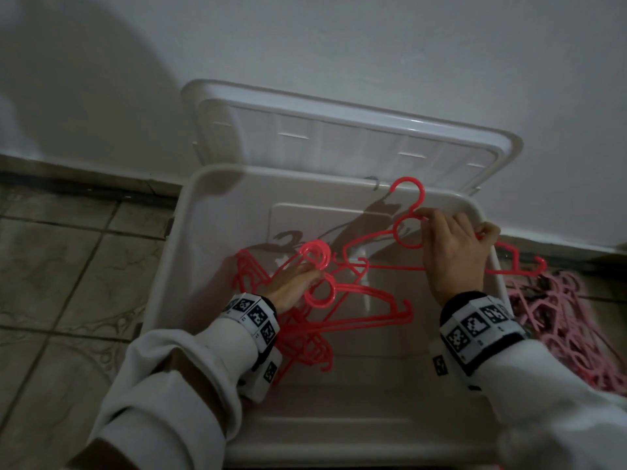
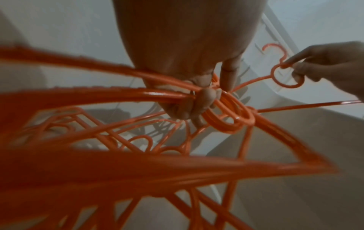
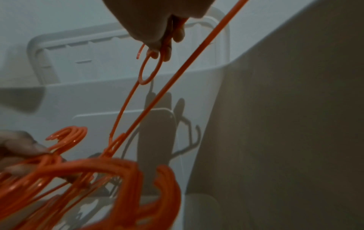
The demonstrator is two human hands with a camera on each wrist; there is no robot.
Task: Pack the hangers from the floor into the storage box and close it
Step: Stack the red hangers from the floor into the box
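A white storage box (image 1: pixel 190 232) stands open on the floor, its lid (image 1: pixel 339 130) leaning back against the wall. My left hand (image 1: pixel 295 286) is inside the box and grips a bundle of red hangers (image 1: pixel 325 320) near their hooks (image 2: pixel 232 115). My right hand (image 1: pixel 454 245) pinches a single red hanger (image 1: pixel 407 218) at the ring under its hook (image 3: pixel 151 68), holding it over the box's right side. Its bar (image 3: pixel 177 77) reaches down toward the bundle (image 3: pixel 98 179).
A heap of pink hangers (image 1: pixel 559 320) lies on the floor right of the box. Tiled floor (image 1: pixel 68 266) spreads to the left. The white wall (image 1: pixel 339 45) stands directly behind the box and lid.
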